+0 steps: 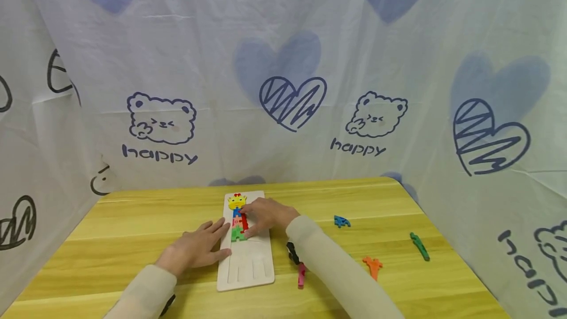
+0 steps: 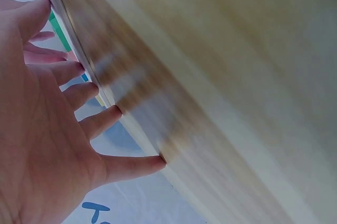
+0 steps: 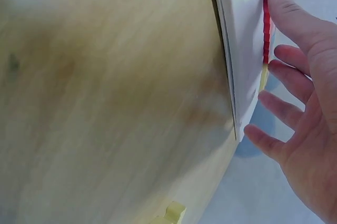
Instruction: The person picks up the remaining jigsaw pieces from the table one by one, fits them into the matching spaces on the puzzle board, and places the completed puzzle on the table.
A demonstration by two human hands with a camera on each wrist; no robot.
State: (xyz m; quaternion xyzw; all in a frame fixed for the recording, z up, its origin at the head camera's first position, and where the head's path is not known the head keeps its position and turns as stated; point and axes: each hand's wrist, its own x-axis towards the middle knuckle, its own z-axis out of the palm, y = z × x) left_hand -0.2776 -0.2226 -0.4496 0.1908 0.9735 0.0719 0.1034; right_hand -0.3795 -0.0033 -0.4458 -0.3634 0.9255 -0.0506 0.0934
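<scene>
A long white puzzle board lies on the table. Down its upper half run a yellow giraffe head, blue and pink pieces, and a green piece. My left hand rests at the board's left edge, fingers spread; its fingertips line that edge in the left wrist view. Over the board's right side, my right hand touches a long red piece beside the colored column. Its thumb lies at the red piece's green end, and the fingers are near the yellow end. Outlined slots show at the board's lower end.
Right of the board lie a blue piece, a green piece, an orange piece and a pink piece. A small yellow piece shows in the right wrist view. A printed white curtain hangs behind the table.
</scene>
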